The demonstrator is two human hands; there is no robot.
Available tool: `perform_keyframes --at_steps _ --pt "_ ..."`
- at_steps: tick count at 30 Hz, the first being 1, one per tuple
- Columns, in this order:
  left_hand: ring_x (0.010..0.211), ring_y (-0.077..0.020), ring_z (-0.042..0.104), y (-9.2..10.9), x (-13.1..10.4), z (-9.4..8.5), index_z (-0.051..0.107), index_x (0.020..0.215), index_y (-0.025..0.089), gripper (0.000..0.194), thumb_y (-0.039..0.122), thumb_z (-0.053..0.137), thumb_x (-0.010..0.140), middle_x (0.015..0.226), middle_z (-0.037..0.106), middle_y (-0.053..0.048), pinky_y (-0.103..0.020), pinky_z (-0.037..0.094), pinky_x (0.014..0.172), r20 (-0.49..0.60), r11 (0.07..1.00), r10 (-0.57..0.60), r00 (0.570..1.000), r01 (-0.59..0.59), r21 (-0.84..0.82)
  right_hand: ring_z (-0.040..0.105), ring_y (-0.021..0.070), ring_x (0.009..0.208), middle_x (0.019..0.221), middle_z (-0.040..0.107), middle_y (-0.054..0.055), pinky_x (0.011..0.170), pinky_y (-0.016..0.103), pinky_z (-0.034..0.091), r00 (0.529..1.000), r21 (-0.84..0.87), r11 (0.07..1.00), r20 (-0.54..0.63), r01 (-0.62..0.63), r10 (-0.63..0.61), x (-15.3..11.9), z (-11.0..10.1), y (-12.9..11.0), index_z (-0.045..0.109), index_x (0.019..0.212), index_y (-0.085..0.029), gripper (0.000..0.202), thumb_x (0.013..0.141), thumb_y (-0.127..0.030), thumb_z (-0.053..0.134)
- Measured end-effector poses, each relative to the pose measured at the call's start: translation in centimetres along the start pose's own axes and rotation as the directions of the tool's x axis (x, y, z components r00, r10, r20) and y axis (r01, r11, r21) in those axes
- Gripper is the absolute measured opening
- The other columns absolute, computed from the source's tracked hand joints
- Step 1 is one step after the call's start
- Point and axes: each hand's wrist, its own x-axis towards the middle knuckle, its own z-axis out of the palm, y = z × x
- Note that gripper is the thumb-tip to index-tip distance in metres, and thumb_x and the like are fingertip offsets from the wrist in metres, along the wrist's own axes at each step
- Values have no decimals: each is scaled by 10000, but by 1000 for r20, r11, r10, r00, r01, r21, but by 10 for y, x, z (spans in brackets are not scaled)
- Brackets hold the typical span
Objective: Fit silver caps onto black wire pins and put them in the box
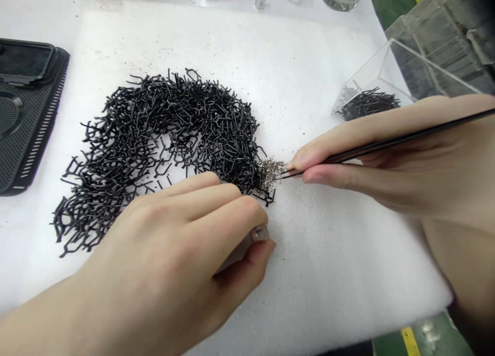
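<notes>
Your right hand (390, 165) pinches tweezers (417, 134) by metal bits (271, 170) — black pile's (216, 113) three o'clock; left hand (181, 237) clutches clear piece (260, 234).

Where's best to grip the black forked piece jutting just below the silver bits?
Pinch the black forked piece by its outer end, probably from the right using the black tweezers in the right hand: that end juts onto the white foam, while the rest meets the tangled heap.

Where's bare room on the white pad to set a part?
Best: the white pad between black pile and clear bin, above the right hand, mostly bare. Also its near right part, below that hand, right of the left hand. Crowded: the black pile, metal bits by the tweezers.
</notes>
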Motion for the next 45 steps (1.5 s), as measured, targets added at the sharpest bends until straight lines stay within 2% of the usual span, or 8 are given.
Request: perform_keyframes --at_steps 7,16,22,27,32,40,45 --pt "719 -146 547 -2 -1 2 771 1107 233 163 252 629 1184 794 623 48 -365 435 652 11 1000 -5 1000 5 -5 856 171 838 948 905 -87 624 305 640 1000 16 1000 -2 -10 10 2 2 0 943 908 -356 181 900 -197 1029" --pt "716 -149 526 -3 0 1 771 1071 229 206 253 602 1186 771 591 51 -356 439 669 23 1000 -3 1000 4 -18 854 171 797 914 903 -67 608 300 632 999 -22 999 17 -27 27 3 -1 -5 936 883 -318 131 915 -220 1016" --pt "722 -161 540 -2 0 0 768 1071 236 200 256 602 1180 772 602 50 -361 432 671 30 1000 -3 1000 4 -12 869 174 822 920 903 -60 654 273 680 1000 15 1000 18 -21 21 4 0 -3 937 884 -321 132 927 -214 1000" --pt "725 -161 556 -2 -2 -1 772 1076 233 197 236 597 1167 773 608 46 -359 437 673 26 1000 10 1000 -10 -3 856 175 776 882 894 -59 612 275 658 999 -2 999 -2 -39 39 4 0 -7 933 851 -322 189 871 -163 1033" --pt "728 -163 565 -2 3 0 790 1045 216 215 243 612 1162 775 632 37 -356 456 661 52 1000 3 999 -4 22 856 185 766 876 893 -55 614 292 661 999 -23 999 6 -39 40 5 -1 -7 930 843 -319 186 881 -163 1023" --pt "722 -155 546 -1 1 -3 790 1034 203 223 203 602 1152 776 622 39 -355 440 662 40 1000 8 999 -9 12 833 158 722 818 872 -71 594 261 654 998 -10 998 12 -66 66 9 -1 -11 917 799 -307 235 862 -104 1018" --pt "742 -155 553 -1 1 -1 778 1058 214 210 233 602 1171 779 610 46 -357 443 682 30 1000 9 1000 -9 -2 842 143 734 824 873 -83 620 225 681 996 0 997 15 -83 83 9 1 -11 918 812 -306 247 851 -82 1017"
